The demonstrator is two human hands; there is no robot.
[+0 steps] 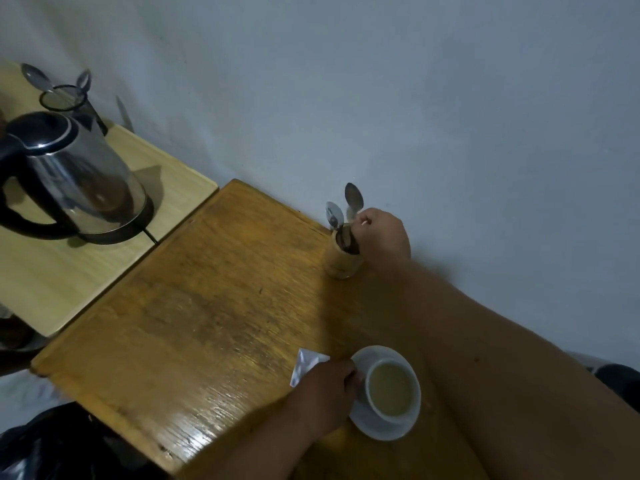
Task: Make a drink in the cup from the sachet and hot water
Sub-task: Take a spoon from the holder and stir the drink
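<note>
A white cup [393,391] holding pale yellowish liquid stands on a white saucer [381,429] near the front of the dark wooden table [214,306]. My left hand [327,393] rests against the cup's left side, fingers curled at its handle. A silver sachet [306,365] lies flat just behind that hand. My right hand [382,235] reaches to the small wooden holder [343,261] by the wall, fingers pinched on the stem of a spoon [353,200] standing in it. A second spoon [334,213] stands beside it.
A steel electric kettle [72,178] with black lid and handle sits on its base on the lighter side table [59,282] at left. Behind it stand a strainer [60,98] and more spoons. A grey wall runs along the table's far edge. A dark bag [69,445] lies lower left.
</note>
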